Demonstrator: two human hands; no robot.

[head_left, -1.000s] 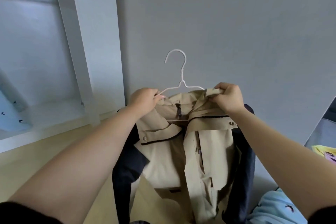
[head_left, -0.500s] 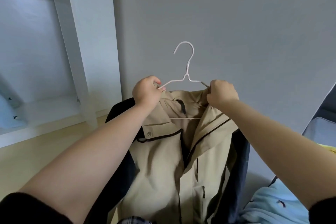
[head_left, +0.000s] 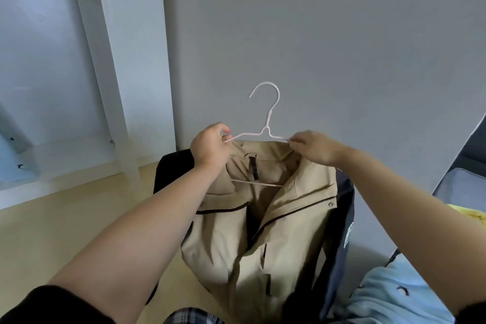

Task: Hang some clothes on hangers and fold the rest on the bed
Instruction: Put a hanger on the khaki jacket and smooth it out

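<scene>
A beige jacket [head_left: 263,231] with dark navy sleeves hangs in front of me on a thin pale pink hanger [head_left: 268,123], whose hook points up. My left hand [head_left: 210,151] pinches the hanger's left arm at the jacket's shoulder. My right hand [head_left: 313,147] pinches the hanger's right arm together with the collar edge. The hanger's lower bar shows inside the open neck. The jacket front is open and its lower part drops out of view.
An open white wardrobe [head_left: 105,66] with a rail stands at the left, a grey wall [head_left: 328,47] straight ahead. Light blue cloth [head_left: 389,294] and a yellow garment [head_left: 470,214] lie on the bed at the right. Pale wooden floor [head_left: 65,231] lies below.
The jacket's right collar, bunched in my right hand before, now lies spread over the hanger. My hands have moved apart onto the hanger's two arms.
</scene>
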